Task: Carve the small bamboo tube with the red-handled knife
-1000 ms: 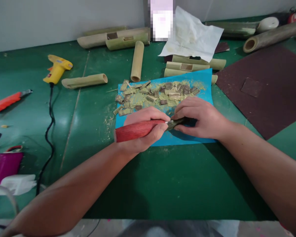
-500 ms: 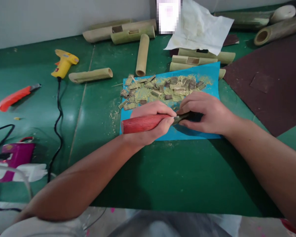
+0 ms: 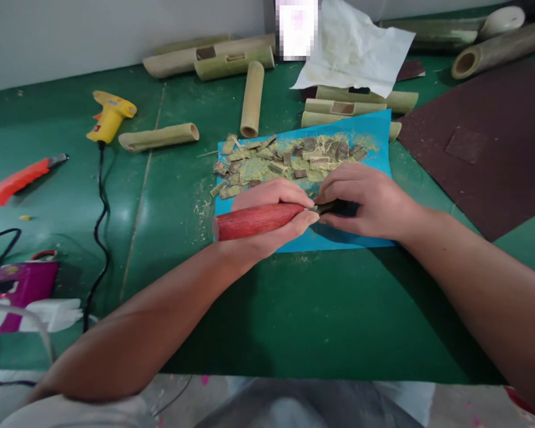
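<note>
A hand tool with a red wooden handle [image 3: 258, 222] lies in my left hand [image 3: 289, 223], whose fingers and thumb pinch around its front end by the metal neck. Its working end is hidden. My right hand [image 3: 363, 199] is closed on a dark, thin piece [image 3: 330, 208] that meets the tool's tip; its far part is in shadow under the palm. Both hands are just above a blue sheet [image 3: 339, 242]. Behind them, bark-like chips [image 3: 320, 161] and pale green shavings [image 3: 254, 172] are scattered over the sheet.
Cut bamboo tubes [image 3: 252, 101] lie along the back of the green table [image 3: 249, 333]. A yellow glue gun [image 3: 111, 119], an orange-handled cutter [image 3: 22, 180] and a purple box [image 3: 31, 291] with cables are at left. White paper [image 3: 352, 53] and a dark brown sheet [image 3: 485, 160] lie at right.
The whole view has shifted slightly, so things appear a little further left. My left thumb has slid forward along the tool's neck toward my right hand. Both hands keep their hold.
</note>
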`<action>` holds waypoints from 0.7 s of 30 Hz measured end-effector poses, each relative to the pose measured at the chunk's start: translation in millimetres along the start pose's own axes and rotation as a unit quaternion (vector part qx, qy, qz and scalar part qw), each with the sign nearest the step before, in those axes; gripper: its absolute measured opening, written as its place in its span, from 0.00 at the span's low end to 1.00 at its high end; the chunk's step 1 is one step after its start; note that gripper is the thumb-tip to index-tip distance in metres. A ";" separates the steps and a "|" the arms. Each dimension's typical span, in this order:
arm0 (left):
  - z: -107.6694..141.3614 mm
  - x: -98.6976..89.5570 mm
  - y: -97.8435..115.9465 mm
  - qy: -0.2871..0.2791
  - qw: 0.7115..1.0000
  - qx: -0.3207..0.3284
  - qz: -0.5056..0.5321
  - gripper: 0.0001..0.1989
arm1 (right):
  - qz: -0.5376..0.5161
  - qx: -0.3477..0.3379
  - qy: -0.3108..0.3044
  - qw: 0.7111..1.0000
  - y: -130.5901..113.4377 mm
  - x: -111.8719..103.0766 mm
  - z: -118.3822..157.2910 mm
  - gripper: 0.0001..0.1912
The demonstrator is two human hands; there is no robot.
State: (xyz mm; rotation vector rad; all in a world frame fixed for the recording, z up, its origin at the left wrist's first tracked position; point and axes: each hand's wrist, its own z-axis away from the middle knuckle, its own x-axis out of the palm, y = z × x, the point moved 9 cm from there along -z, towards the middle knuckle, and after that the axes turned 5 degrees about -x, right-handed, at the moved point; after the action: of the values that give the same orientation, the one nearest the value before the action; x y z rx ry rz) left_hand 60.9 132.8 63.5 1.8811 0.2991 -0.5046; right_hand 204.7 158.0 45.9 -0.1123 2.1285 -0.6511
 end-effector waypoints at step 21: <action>1.8 -7.8 -8.5 0.075 0.994 0.047 0.068 0.11 | 0.005 0.029 -0.013 0.999 2.6 2.8 -1.5 0.06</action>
State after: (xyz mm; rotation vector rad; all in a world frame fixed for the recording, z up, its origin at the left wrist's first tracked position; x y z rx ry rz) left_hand 49.9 134.4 59.7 2.0201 0.2476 -0.2900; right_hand 202.2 160.0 43.3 -0.0782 2.0818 -0.7017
